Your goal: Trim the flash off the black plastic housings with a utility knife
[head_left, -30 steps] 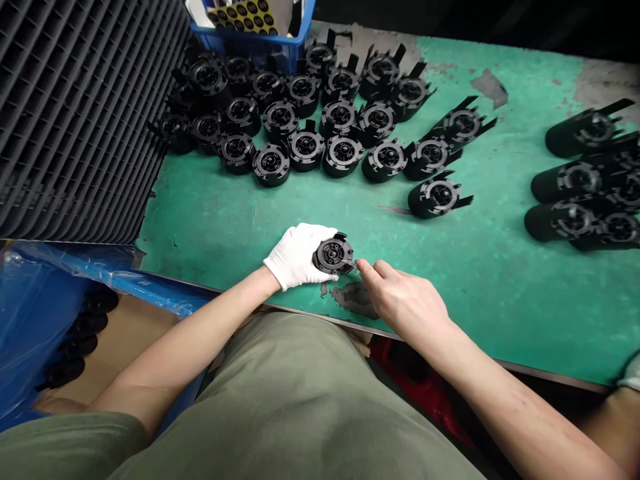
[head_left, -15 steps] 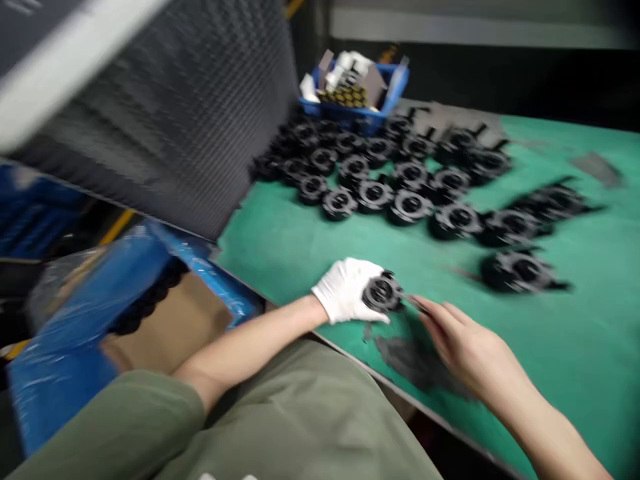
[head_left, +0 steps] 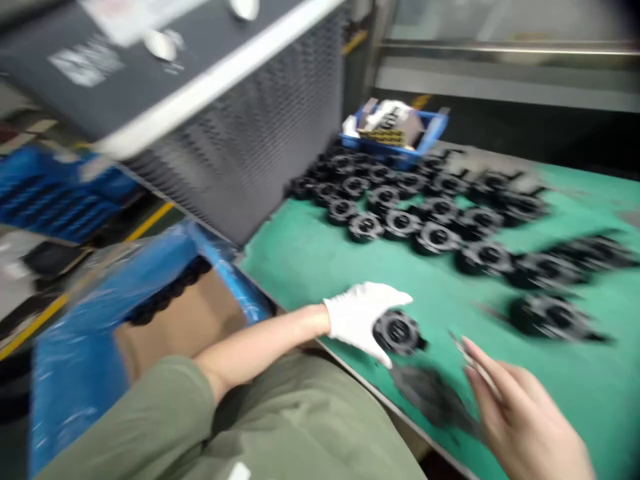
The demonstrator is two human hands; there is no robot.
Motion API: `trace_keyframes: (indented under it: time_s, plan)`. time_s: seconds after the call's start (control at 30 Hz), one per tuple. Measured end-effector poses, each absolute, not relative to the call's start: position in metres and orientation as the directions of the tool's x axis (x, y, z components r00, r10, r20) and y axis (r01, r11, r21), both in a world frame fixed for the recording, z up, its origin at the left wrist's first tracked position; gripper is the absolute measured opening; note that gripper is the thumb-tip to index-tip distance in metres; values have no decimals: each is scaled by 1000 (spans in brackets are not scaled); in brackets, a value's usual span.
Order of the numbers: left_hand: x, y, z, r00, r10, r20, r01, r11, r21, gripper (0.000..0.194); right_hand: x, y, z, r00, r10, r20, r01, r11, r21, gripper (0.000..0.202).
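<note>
White-gloved left hand [head_left: 357, 319] has its grip spread around a black round part [head_left: 399, 332], sitting on the green table [head_left: 300, 260] well in front of the blue bin [head_left: 435, 128] — can't tell if glove and part touch; bare right hand [head_left: 533, 417] has its grip pinching a slim metal tool [head_left: 472, 363], kinda blurry. Other black parts [head_left: 436, 238] crowd nearer that bin — trailing off rightward.

And it's matt cloth on the glove [head_left: 356, 319], hard plastic by the look of the round part [head_left: 399, 332], metallic glint off the slim tool [head_left: 471, 363], smooth tabletop [head_left: 300, 260], glossy plastic sheeting [head_left: 77, 407], dull cardboard [head_left: 185, 320]
</note>
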State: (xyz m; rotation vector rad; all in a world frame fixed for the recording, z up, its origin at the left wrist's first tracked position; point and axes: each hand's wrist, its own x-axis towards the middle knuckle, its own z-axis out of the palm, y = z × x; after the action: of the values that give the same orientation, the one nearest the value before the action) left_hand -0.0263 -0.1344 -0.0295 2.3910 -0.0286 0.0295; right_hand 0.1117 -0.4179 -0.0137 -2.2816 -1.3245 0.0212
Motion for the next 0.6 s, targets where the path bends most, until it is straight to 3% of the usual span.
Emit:
trace_keyframes:
  time_s: [0.13,0.3,0.6]
  plan:
    - [-18,-137,-59,1000,-19,19,-27,-682,731,105,78,-425,-3,553,817,167,771,-424,-476,38]
    - [-24,-162,-76,982,147,120,20,-710,704,102,49,-435,-8,612,790,36,702,-521,-486,35]
    - [-29,-174,-78,952,278,129,115,-715,690,97,34,-416,-16,589,808,-12,756,-557,-344,45]
